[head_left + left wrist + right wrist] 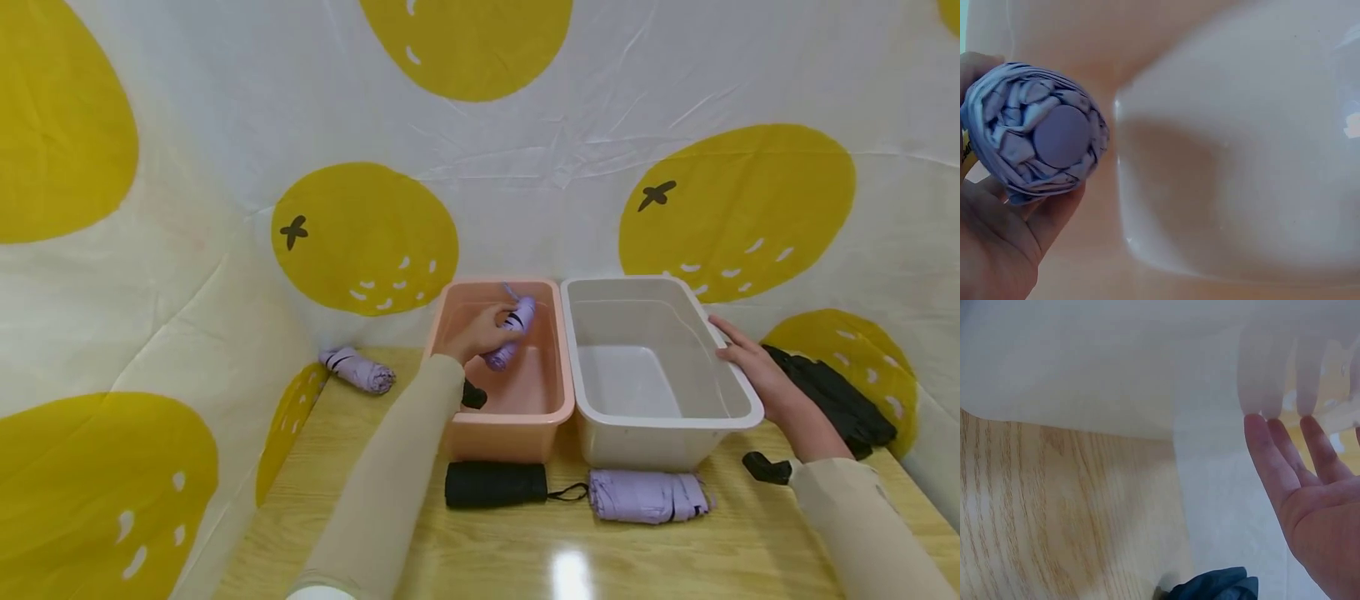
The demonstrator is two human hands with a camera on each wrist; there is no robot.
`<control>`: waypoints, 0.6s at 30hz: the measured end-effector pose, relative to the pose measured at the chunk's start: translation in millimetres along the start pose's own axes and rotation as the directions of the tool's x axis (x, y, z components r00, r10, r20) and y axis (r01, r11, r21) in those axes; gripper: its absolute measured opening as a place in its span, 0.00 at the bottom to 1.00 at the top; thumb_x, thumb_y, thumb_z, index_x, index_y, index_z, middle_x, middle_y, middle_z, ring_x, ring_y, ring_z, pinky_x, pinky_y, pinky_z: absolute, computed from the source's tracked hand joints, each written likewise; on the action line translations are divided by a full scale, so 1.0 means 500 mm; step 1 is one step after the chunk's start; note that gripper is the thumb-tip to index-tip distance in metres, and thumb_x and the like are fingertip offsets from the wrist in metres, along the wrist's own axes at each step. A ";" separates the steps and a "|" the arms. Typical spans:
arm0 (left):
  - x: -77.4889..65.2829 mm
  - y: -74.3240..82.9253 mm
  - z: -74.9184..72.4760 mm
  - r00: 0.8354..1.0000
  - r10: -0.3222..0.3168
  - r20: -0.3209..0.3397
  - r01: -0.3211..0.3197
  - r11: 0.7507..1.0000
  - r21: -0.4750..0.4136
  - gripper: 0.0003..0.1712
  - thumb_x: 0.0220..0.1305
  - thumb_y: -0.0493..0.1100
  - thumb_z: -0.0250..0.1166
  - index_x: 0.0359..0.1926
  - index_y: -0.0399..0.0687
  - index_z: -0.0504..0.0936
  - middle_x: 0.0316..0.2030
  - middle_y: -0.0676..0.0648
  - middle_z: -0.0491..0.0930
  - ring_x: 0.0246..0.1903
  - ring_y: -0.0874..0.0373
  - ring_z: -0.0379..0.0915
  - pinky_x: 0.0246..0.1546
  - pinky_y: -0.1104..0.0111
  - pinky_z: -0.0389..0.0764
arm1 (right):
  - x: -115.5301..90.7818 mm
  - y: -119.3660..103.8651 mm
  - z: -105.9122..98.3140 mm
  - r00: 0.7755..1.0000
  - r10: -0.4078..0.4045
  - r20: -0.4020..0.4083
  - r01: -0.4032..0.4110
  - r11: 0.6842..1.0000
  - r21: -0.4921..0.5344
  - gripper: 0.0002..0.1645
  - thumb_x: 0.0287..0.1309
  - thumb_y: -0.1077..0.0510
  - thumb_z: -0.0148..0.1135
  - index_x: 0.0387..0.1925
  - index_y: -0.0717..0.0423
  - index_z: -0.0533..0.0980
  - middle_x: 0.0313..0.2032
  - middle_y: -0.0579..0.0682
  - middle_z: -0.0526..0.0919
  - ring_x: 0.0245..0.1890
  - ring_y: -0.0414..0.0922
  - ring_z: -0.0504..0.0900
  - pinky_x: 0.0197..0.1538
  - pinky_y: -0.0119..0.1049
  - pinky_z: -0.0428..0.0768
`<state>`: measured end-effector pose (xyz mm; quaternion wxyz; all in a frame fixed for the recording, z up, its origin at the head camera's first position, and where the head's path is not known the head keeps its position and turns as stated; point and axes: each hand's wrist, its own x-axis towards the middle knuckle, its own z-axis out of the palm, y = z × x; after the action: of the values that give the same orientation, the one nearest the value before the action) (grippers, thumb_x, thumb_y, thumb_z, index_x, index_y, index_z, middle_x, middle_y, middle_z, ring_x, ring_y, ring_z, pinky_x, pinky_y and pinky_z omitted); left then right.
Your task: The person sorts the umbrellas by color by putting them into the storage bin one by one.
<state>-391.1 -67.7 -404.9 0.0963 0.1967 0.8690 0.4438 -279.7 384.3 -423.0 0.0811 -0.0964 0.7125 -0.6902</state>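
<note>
gripped a lilac umbrella (522,315) in the left hand (480,335), with fingers curled round its rolled fabric, inside the pink tub (510,419) and slightly to 1 o'clock of its middle. held it tilted, with the far end towards 1 o'clock, showing a round end cap (1062,136) to the left wrist view. rested the right hand (761,371) against the outer wall of the pale tub (671,422) at 3 o'clock, with fingers wide and nearly straight. saw this pale tub just beside the pink one, at its 3 o'clock. on the wooden bench (495,554), saw a black umbrella (495,485) at 6 o'clock of the pink tub, a second lilac umbrella (647,497) at 6 o'clock of the pale tub, a third lilac umbrella (358,371) at 9 o'clock of the pink tub, and a crumpled black bundle (828,396) near the right hand, at 3 o'clock of the pale tub. saw a white curtain (517,217) with yellow prints at 12 o'clock, behind both tubs.
</note>
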 end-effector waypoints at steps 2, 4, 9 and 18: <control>0.006 -0.006 0.001 1.000 0.019 0.004 -0.020 0.999 0.042 0.36 0.61 0.48 0.67 0.68 0.49 0.66 0.59 0.47 0.71 0.49 0.54 0.73 0.47 0.63 0.77 | 0.002 0.001 0.000 1.000 -0.005 0.003 0.005 1.000 0.010 0.37 0.76 0.57 0.41 0.77 0.38 0.39 0.63 0.43 0.57 0.45 0.37 0.79 0.41 0.36 0.82; 0.015 -0.011 0.006 1.000 0.016 0.017 -0.017 0.998 0.063 0.37 0.60 0.48 0.68 0.68 0.48 0.67 0.61 0.46 0.70 0.53 0.53 0.71 0.51 0.62 0.76 | 0.003 0.002 -0.001 1.000 -0.009 0.008 0.009 1.000 0.017 0.37 0.76 0.58 0.41 0.77 0.38 0.39 0.61 0.41 0.59 0.45 0.37 0.79 0.41 0.36 0.82; 0.033 -0.033 0.028 0.995 -0.047 0.083 0.044 0.998 0.034 0.41 0.56 0.47 0.71 0.69 0.48 0.66 0.65 0.44 0.65 0.56 0.52 0.67 0.54 0.63 0.73 | -0.002 0.012 -0.005 1.000 -0.016 0.025 0.016 1.000 0.025 0.37 0.76 0.59 0.40 0.77 0.38 0.40 0.57 0.37 0.63 0.45 0.37 0.79 0.41 0.37 0.82; 0.052 -0.061 0.038 0.976 -0.123 0.179 0.130 0.991 -0.031 0.39 0.55 0.44 0.72 0.66 0.47 0.68 0.66 0.44 0.65 0.55 0.51 0.66 0.50 0.64 0.74 | 0.006 0.008 -0.003 0.998 -0.030 0.054 0.028 0.999 0.035 0.37 0.76 0.58 0.40 0.77 0.37 0.40 0.56 0.34 0.65 0.46 0.38 0.80 0.42 0.38 0.82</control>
<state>-415.9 -58.8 -440.8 0.2054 0.1776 0.8581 0.4359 -282.9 385.1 -426.9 0.0921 -0.1242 0.6966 -0.7005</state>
